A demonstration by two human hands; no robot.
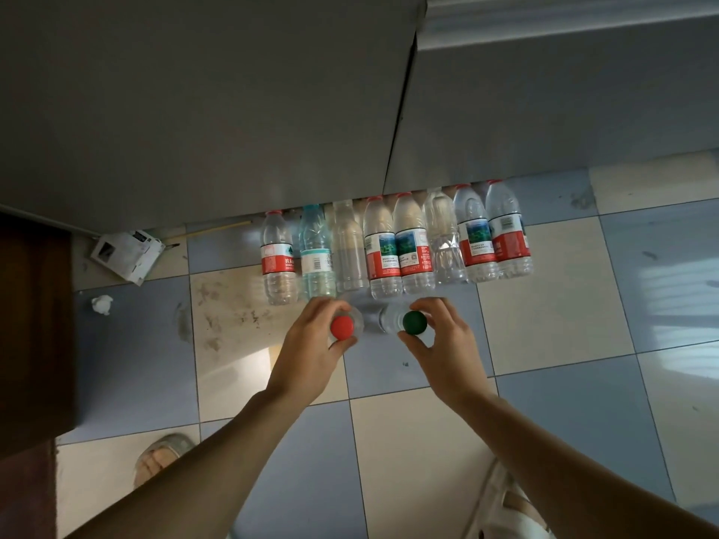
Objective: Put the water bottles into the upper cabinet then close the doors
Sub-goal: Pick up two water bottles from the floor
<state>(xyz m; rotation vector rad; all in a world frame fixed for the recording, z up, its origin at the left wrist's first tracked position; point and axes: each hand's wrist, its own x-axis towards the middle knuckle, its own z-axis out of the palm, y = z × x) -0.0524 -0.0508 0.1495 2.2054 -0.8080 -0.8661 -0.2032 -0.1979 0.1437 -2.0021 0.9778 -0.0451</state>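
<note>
Forearms fill the lower frame, both reaching down toward the tiled floor (544, 313). Left hand (311, 344): the grip is curled round the neck of a red-capped bottle (342, 327), cap pinched between thumb and fingers. Right hand (439, 344): the same hold is seen on a green-capped bottle (414, 322), fingers wrapped at the cap and thumb underneath. Both bottles are seen top-down, so their bodies are mostly hidden; whether they are lifted clear of the floor cannot be told. Top holds are probably chosen so one bottle per hand can be carried upright.

Just beyond the hands, a row of eight more water bottles (397, 243) is stood on the floor, packed side by side, touching or nearly so, against the base of a grey cabinet (194, 110). Red labels are seen on most, a pale blue one on the second from left, none on two. The row is likely lined up there for quick pickup.

The upper cabinet and its doors are not visible. The task is judged early: most bottles are on the floor.

Further out left, a white box (126, 252) and a crumpled white scrap (102, 304) lie on the tiles. Sandalled feet are seen at the bottom edge.
</note>
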